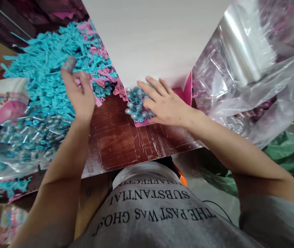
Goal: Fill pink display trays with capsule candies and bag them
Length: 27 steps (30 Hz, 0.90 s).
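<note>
My left hand (81, 94) is closed around a small pink plastic piece (98, 100), part of which shows past the fingers. A grey wrap (69, 64) covers one fingertip of that hand, which hovers by a heap of turquoise plastic pieces (48, 65) with pink ones (101, 80) mixed in. My right hand (166, 103) lies palm down with fingers spread over a shallow pink box (189, 91). Under and beside its fingers stand several clear-tipped blue pieces (138, 106). The box's big white lid panel (157, 38) rises behind them.
At the left, a clear bag (35, 134) holds many small shiny tubes, beside a printed package (7, 103). Crumpled clear plastic bags (240, 86) fill the right. The worn brown tabletop (115, 137) ends just before my body. Green sacking (289, 158) lies lower right.
</note>
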Each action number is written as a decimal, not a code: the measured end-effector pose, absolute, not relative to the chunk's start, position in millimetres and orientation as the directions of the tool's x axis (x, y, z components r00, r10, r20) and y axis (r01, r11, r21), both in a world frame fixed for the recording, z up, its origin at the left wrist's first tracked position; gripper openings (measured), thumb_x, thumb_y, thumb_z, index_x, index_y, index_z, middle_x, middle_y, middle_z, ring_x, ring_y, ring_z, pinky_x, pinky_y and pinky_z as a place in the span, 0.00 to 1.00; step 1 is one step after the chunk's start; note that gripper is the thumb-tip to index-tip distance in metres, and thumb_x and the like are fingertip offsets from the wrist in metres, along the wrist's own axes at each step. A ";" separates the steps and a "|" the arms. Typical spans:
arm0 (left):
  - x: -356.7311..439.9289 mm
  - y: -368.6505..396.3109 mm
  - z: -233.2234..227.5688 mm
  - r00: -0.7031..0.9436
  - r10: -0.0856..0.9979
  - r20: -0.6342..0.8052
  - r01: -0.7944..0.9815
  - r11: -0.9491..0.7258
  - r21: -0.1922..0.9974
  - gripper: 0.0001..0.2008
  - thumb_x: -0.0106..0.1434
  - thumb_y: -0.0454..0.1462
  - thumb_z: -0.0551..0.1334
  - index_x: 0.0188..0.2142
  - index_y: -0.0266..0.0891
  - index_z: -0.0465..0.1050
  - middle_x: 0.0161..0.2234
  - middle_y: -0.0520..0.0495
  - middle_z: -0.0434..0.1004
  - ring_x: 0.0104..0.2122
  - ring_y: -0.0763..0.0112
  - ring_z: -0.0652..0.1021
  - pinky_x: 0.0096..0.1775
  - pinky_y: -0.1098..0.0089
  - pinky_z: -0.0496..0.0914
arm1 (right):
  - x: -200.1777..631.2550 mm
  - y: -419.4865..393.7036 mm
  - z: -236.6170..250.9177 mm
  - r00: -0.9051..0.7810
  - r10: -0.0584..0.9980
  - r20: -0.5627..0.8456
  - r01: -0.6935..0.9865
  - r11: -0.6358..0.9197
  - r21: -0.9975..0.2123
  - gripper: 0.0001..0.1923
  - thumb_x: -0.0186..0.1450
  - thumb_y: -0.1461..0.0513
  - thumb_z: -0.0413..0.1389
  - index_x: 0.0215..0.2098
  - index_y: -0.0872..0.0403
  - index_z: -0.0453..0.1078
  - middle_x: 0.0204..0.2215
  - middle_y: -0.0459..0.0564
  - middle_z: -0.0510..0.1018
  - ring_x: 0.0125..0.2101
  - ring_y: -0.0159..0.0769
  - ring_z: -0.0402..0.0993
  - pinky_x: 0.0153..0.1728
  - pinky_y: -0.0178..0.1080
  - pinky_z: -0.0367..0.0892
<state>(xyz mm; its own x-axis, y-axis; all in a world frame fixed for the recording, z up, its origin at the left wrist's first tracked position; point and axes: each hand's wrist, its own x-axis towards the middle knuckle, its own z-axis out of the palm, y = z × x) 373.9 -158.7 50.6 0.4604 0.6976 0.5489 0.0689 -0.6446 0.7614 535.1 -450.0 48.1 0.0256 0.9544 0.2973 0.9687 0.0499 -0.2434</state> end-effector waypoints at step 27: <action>286.0 -356.0 -18.0 0.856 0.467 -0.224 0.275 -0.044 0.960 0.08 0.73 0.42 0.63 0.43 0.40 0.78 0.36 0.48 0.86 0.26 0.74 0.82 0.29 0.75 0.77 | 563.0 -417.1 40.3 -0.110 0.993 0.041 0.881 0.116 -0.458 0.28 0.60 0.40 0.72 0.51 0.45 0.83 0.76 0.41 0.63 0.78 0.71 0.44 0.75 0.78 0.46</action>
<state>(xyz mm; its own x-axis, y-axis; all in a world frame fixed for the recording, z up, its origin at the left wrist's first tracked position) 286.0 -356.0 -18.0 0.8557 0.4666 -0.2236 0.2749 -0.0439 0.9605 563.0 -417.1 40.3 -0.1098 0.9931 0.0413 0.8813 0.1165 -0.4581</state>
